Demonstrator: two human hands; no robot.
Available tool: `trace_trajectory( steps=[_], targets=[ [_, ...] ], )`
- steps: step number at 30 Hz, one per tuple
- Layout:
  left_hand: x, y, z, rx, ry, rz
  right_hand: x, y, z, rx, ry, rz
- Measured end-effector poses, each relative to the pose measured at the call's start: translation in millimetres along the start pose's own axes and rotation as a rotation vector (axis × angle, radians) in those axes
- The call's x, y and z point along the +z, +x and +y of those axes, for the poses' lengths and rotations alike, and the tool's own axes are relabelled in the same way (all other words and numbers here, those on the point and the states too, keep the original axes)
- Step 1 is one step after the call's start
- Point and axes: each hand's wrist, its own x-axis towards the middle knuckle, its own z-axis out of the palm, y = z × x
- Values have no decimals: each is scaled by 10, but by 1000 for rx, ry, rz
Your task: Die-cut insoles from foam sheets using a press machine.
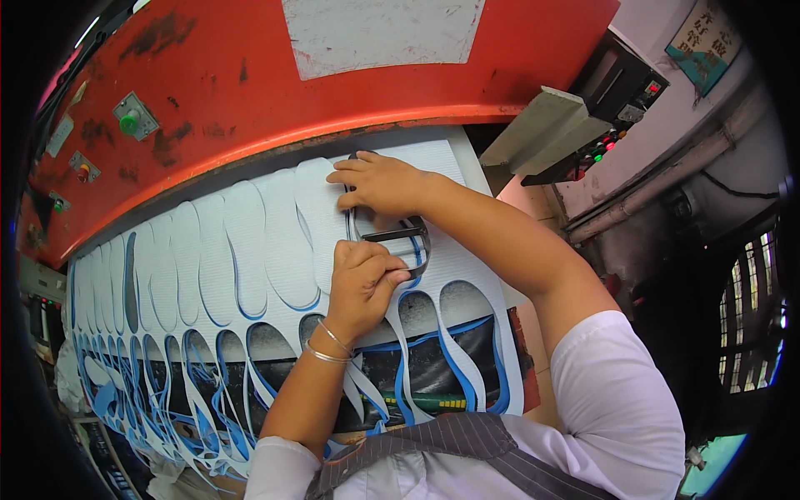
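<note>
A sole-shaped metal cutting die (394,234) with a dark crossbar stands on the white ribbed foam sheet (454,218). My left hand (363,275), with bangles at the wrist, pinches the die's near end. My right hand (385,185) reaches over its far end, fingers hooked across the left edge; the fingertips partly hide that edge. Left of the die, rows of sole-shaped cuts (279,250) run along the sheet, the pieces still lying in place. Along the near edge hang looped white-and-blue offcut strips (457,358).
A red press beam (217,92) with green buttons (129,123) spans the far side. At the right stand a grey metal bracket (546,125) and a control box (625,87) with lit buttons. Dark material (442,367) lies beneath the offcut strips.
</note>
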Motion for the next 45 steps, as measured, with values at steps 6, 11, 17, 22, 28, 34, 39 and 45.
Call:
trace_trajectory(
  steps=[6, 11, 17, 22, 28, 34, 39, 45],
  targets=[
    [331, -426, 10, -26, 269, 57, 471, -332, 92, -41, 308, 637],
    [136, 141, 76, -208, 507, -382, -177, -860, 155, 661, 777, 1154],
    [391, 645, -729, -157, 720, -379, -1, -915, 54, 1237, 648, 221],
    [602, 749, -822, -188, 650, -213, 391, -1006, 61, 1321, 448, 198],
    [552, 645, -899, -193, 639, -180, 466, -1670, -607, 688, 786, 454],
    [607, 712, -905, -158, 630, -173, 566, -1757, -958, 788, 587, 337],
    [535, 824, -863, -147, 615, -173, 579, -1771, -826, 744, 528, 326],
    [-968, 557, -997, -214, -73, -264, -80, -1356, -902, 770, 409, 518]
  ],
)
